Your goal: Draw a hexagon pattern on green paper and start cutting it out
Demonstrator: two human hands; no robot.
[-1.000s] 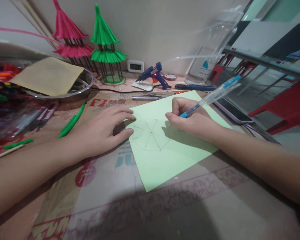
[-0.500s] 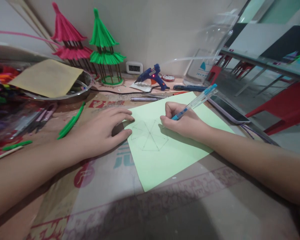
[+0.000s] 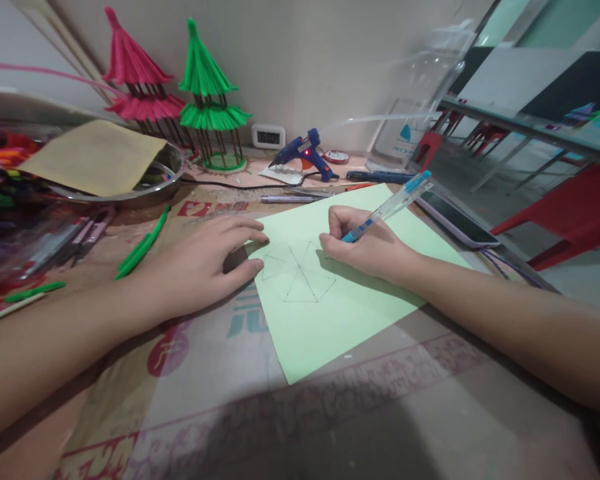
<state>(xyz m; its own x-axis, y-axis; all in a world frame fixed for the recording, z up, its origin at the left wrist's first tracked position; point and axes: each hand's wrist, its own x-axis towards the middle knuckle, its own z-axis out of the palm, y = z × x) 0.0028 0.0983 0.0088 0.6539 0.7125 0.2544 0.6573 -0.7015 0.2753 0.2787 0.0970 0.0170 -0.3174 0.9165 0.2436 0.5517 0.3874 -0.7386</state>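
A light green sheet of paper (image 3: 330, 313) lies on the table with a pencilled hexagon (image 3: 297, 270) crossed by diagonals. My left hand (image 3: 205, 263) rests flat at the sheet's left edge, fingers spread, its fingertips on the paper. My right hand (image 3: 367, 247) is closed round a blue and clear pen (image 3: 387, 205), whose tip touches the paper at the hexagon's upper right corner.
A blue glue gun (image 3: 304, 155), a green paper pagoda (image 3: 210, 93) and a pink paper pagoda (image 3: 135, 80) stand at the back. A steel bowl (image 3: 173, 177) under brown paper sits left, green sticks (image 3: 143, 243) beside it. A phone (image 3: 457, 217) lies right.
My right hand with the pen has slid a little left along the hexagon's upper right side. My left hand has stayed put.
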